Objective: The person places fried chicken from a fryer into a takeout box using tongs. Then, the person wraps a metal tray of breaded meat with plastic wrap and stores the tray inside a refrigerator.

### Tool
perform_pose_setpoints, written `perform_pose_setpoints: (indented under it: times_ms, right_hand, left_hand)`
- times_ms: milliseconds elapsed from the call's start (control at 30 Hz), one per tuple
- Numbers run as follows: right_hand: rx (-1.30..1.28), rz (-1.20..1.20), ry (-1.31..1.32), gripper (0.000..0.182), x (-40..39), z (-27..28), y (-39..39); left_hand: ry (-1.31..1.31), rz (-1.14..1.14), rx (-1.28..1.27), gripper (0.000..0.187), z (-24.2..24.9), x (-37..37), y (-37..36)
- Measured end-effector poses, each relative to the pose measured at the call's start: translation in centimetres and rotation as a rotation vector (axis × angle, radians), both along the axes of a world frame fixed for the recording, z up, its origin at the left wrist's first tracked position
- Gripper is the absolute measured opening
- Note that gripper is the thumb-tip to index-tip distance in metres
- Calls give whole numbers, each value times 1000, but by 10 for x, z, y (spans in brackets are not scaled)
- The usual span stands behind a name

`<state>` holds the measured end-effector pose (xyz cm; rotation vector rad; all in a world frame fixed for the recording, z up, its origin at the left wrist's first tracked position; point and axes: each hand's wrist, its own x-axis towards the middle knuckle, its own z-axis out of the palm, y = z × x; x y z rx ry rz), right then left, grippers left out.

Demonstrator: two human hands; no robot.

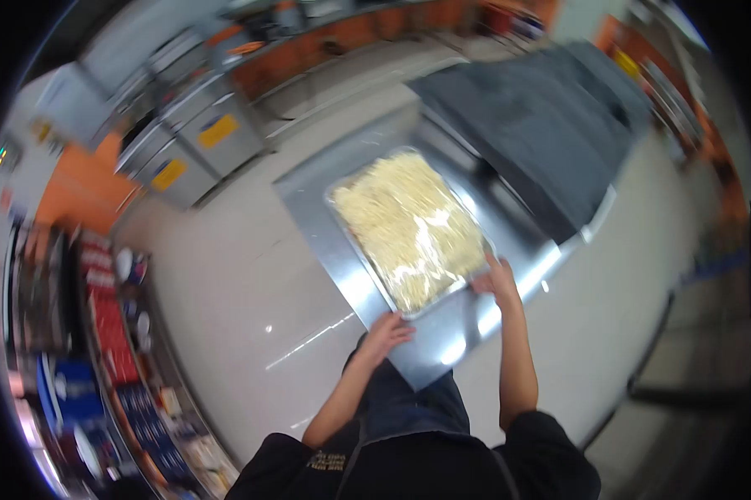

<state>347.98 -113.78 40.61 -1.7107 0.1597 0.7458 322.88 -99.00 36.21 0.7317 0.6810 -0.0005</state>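
A metal tray [369, 268] rests on a shiny steel table [325, 250]. It is heaped with pale yellow shredded food [392, 217], perhaps cheese, under glossy clear plastic wrap [432, 242]. My left hand [385, 336] is at the tray's near left corner, fingers loosely stretched and apart. At the near right corner is my right hand [497, 279], its fingers spread around the rim. Both hands appear to touch the tray's edge or the wrap there; blur hides the exact contact.
A dark grey cover [534, 125] lies over the table's far right part. Steel cabinets [200, 137] with yellow labels stand at the far left. Shelves with red packages [110, 333] and a blue box [75, 392] line the left side. Pale floor tiles [225, 275] surround the table.
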Motion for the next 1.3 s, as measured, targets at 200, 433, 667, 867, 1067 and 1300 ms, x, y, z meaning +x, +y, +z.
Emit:
perform_pose_setpoints:
  times_ms: [200,433,667,867,1067,1300]
  right_hand:
    - [-82,206,29,79,50,-1,-11]
    - [22,510,-573,43,134,-48,16]
    - [213,579,-409,50,120,-73,50]
    - [189,504,-329,45,106,-59,36]
    - [177,512,-289,38,111,-60,31]
    - [56,594,-190,37,122,-54,45]
  left_hand:
    - [48,439,-241,55,4,35,-20]
    - [304,336,144,55,58,49,-16]
    - [506,486,609,88,22,77,-4]
    - [634,507,616,93,4,69,-18]
    - [521,602,498,64,-4,58,-13]
    - [432,629,373,58,-1,62,-7]
